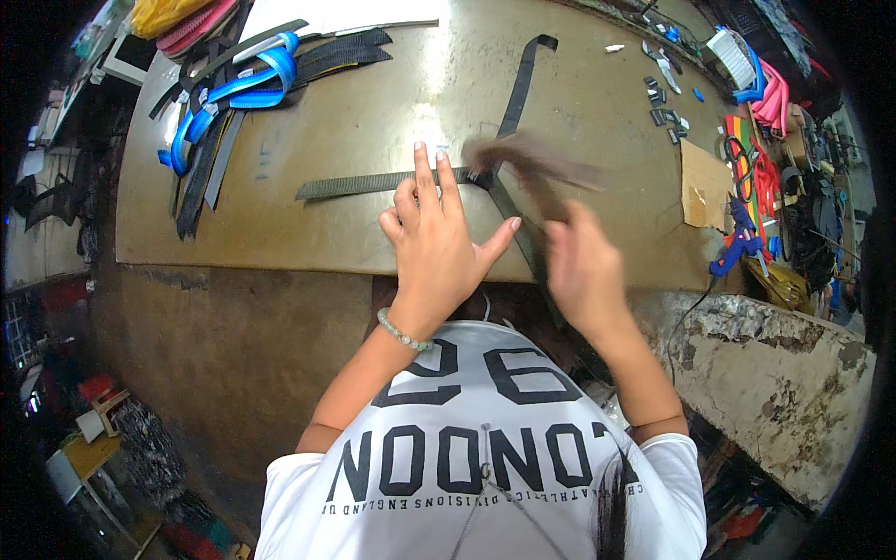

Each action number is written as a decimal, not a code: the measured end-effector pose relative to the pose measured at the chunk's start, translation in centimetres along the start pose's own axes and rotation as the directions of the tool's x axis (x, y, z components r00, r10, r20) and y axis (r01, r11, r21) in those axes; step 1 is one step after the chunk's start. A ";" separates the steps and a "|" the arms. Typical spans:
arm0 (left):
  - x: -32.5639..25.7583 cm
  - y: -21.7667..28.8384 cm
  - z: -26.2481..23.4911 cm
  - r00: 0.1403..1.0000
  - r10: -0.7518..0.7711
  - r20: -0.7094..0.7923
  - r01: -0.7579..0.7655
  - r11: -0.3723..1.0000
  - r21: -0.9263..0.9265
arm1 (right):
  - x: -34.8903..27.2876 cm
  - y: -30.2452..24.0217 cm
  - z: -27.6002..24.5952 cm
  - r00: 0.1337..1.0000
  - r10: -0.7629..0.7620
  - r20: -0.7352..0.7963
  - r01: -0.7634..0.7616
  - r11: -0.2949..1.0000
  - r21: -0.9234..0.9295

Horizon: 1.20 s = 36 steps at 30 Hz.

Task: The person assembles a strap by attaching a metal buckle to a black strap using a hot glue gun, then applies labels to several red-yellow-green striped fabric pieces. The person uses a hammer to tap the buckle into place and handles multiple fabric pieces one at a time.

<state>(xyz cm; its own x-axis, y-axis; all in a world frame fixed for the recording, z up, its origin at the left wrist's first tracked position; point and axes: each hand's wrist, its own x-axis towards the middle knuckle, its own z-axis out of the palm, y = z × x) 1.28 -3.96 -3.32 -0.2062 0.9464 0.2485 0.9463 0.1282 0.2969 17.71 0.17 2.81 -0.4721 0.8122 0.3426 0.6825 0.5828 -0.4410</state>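
Your dark webbing strap (350,186) lies flat near the middle of the desk's (280,233) near edge. One length points toward the left edge, another runs to the far edge, and a third slopes over the near edge; whether these are separate pieces, you cannot tell here. They meet at a small dark joint, partly behind the blurred hammer (534,161).

Your left grip (431,245) is palm down and released, index and middle fingers stretched across the left length, thumb spread toward the sloping one; how hard it presses does not show. Your right grip (588,266) is clenched round the hammer's handle, the head close over the joint, though contact is unclear.

Expect the webbing to be light, tough and limp, bending easily across its flat but stiffer edgewise. On that smooth top it would probably skid, so pin it flat beside the joint, fingertips clear of the hammer head. The hammer should feel head-heavy; hold it low on the handle, with your knuckles clear of the desk.
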 end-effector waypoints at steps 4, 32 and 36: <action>0.0 0.0 0.0 1.000 0.012 -0.023 -0.012 1.000 0.011 | -0.6 0.4 0.1 0.999 0.012 -0.044 -0.008 0.997 0.075; 4.2 -5.2 -2.4 0.874 0.481 -0.066 -0.482 0.842 -0.242 | -0.8 12.7 -3.7 0.929 0.256 -0.269 -0.367 0.741 -0.562; 3.8 -3.5 -3.6 0.878 0.442 -0.182 -0.475 0.763 -0.438 | 0.0 10.3 -1.5 0.976 0.157 -0.151 -0.165 0.986 -0.038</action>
<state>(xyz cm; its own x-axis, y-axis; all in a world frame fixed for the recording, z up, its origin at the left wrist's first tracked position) -3.69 -1.83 -0.09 0.1918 0.8339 0.5175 0.7113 -0.4815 0.5121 25.61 6.13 -0.56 -0.2688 0.8805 0.3906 0.7716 0.4396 -0.4599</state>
